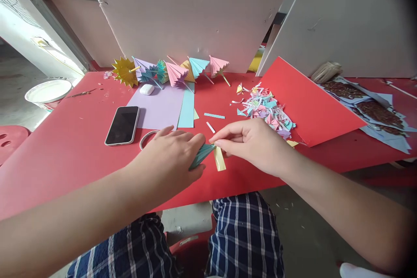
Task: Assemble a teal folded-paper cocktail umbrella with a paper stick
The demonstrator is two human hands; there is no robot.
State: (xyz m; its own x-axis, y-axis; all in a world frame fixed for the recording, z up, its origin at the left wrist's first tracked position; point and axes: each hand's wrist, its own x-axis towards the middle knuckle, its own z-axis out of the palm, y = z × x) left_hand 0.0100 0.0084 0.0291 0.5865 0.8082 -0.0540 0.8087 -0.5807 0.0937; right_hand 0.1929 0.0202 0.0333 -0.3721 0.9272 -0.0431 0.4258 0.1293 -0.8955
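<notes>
My left hand (174, 154) is closed around a folded, pleated teal paper umbrella (202, 155), whose narrow tip points right. At that tip, my right hand (250, 139) pinches with thumb and forefinger, where the upper end of a yellow paper strip (220, 160) meets the teal paper. The strip hangs down below the fingertips, close over the red table. Whether the fingers press on the strip alone or also on the tip is partly hidden. A white ring-shaped roll (143, 140) lies partly behind my left hand.
Several finished paper umbrellas (176, 71) line the back of the red table (81, 139). A phone (122, 125), a white earbud case (146, 89), and lilac sheets (159, 106) lie left. Paper scraps (267, 108) are heaped right, beside a red board (312, 100). Scissors (81, 94) lie far left.
</notes>
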